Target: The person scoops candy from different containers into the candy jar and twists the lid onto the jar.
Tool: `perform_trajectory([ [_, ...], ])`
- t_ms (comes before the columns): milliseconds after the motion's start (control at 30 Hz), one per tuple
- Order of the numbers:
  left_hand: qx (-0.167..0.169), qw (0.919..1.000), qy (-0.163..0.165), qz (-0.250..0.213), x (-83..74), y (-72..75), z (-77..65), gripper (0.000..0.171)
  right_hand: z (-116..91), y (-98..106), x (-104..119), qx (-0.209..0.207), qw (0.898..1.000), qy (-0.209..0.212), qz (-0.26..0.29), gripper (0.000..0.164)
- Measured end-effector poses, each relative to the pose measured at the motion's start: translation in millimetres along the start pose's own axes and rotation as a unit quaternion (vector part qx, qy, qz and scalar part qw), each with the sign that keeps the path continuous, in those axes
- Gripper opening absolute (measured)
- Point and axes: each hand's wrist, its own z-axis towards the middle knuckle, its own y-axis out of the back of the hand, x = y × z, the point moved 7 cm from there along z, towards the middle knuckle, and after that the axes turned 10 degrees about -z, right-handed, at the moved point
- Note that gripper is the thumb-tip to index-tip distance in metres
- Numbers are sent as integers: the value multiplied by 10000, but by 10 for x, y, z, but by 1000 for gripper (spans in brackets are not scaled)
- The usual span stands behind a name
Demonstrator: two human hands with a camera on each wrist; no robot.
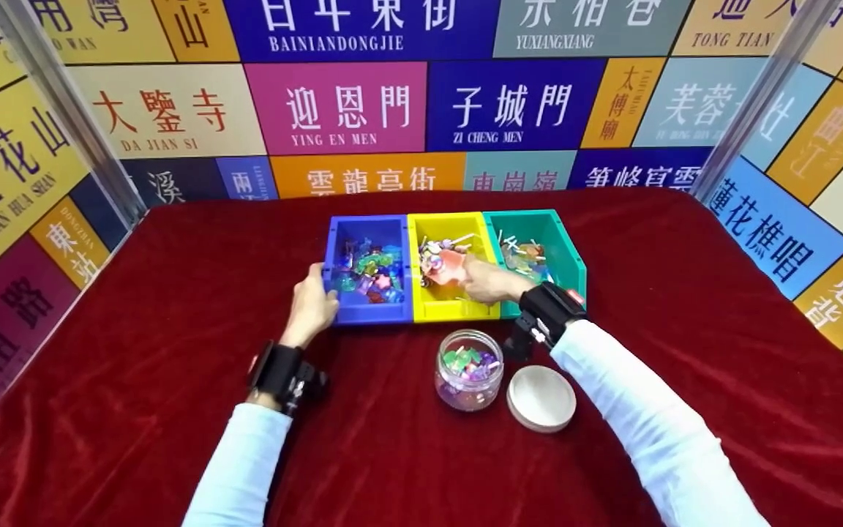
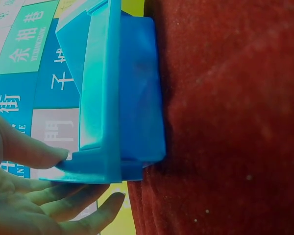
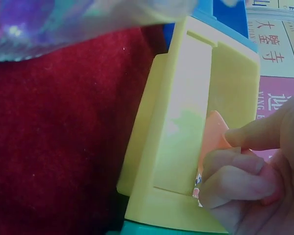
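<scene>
My left hand (image 1: 312,304) grips the left wall of the blue bin (image 1: 370,313); in the left wrist view its thumb lies on the rim and the fingers (image 2: 88,215) are on the other side. Inside the blue bin are small translucent coloured pieces (image 1: 366,267). My right hand (image 1: 491,280) pinches a pinkish-orange scoop (image 1: 448,266) down in the yellow bin (image 1: 451,311), among small pieces with white sticks. The right wrist view shows the thumb and curled fingers around the scoop (image 3: 214,131); its far part is hidden.
A green bin (image 1: 568,256) with more pieces adjoins the yellow one. Nearer stands an uncovered clear jar (image 1: 469,391) partly filled with coloured pieces, its round whitish lid (image 1: 541,399) beside it. Dark red cloth (image 1: 377,454) covers the table; printed panels (image 1: 334,106) stand behind.
</scene>
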Motion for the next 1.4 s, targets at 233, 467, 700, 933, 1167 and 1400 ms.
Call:
perform_trajectory([
  [233, -59, 10000, -64, 15, -17, 15, -4, 45, -690, 486, 574, 60, 9861, -659, 1522, 35],
  [467, -28, 10000, -3, 29, -25, 22, -1, 46, -628, 469, 529, -266, 9896, -576, 1294, 32],
  [700, 16, 10000, 85, 37, -10, 12, -4, 46, -658, 512, 567, -721, 9923, -502, 876, 37],
  [933, 109, 9996, 261, 30, 6, -2, 16, 47, -764, 539, 573, -1003, 9901, -338, 926, 38],
  [1167, 82, 9997, 203, 80, -2, 10, 23, 47, -838, 568, 579, -1229, 9848, -63, 1229, 28],
  [1400, 134, 9996, 262, -3, 15, -7, 18, 49, -875, 473, 517, -800, 9658, -402, 2432, 27],
])
